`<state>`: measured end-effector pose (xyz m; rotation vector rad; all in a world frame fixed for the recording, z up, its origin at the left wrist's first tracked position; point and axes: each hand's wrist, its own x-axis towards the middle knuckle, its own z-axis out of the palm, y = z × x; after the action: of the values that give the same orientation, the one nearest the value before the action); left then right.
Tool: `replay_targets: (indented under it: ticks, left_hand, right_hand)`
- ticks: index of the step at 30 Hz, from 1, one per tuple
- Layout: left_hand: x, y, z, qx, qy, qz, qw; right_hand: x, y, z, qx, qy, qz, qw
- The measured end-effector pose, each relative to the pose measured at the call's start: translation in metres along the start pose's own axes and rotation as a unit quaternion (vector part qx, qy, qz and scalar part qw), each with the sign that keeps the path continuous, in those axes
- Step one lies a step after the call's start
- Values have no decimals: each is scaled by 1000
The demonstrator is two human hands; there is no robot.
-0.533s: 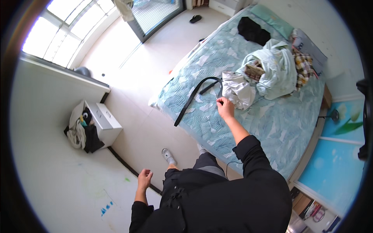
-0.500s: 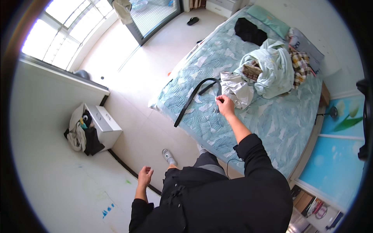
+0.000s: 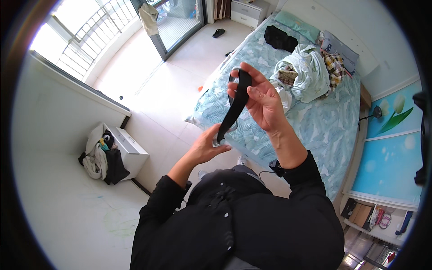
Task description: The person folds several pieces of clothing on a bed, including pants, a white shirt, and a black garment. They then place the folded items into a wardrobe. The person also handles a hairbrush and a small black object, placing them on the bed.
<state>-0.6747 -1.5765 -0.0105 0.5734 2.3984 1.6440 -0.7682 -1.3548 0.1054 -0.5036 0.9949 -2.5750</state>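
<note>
Black strap (image 3: pixel 238 102), belt-like, was flat and dark along its visible face. It hung in the air, slanting between the two hands. Its upper part was bent over at the fingers of the right hand (image 3: pixel 263 102); its lower part reached down to the left hand (image 3: pixel 206 147). Far side of the bend was partly hidden.

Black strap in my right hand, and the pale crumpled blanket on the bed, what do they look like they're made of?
Black strap: perhaps leather or an imitation of it; the surface looks smooth and even, and the flat band bends in a gentle curve.
Pale blanket: a soft fabric, mostly matte, judging by its loose folds; the exact fibre can't be told.
</note>
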Motion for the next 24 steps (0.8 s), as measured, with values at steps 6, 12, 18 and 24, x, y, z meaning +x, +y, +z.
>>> replay_targets:
  ticks: [6, 12, 18, 24]
  left_hand:
    - [-3, 14, -20, -352, 17, -77, 933]
    - [-6, 55, -40, -471, 58, -41, 879]
    - [1, 79, -46, -397, 11, -56, 916]
    - [-24, 71, -49, -361, 1, -12, 932]
  right_hand:
    - [8, -3, -5, -335, 50, -99, 936]
    - [-10, 24, 0, -756, -24, -161, 634]
    - [11, 45, 18, -632, -299, -150, 699]
    - [20, 48, 21, -557, -229, -186, 776]
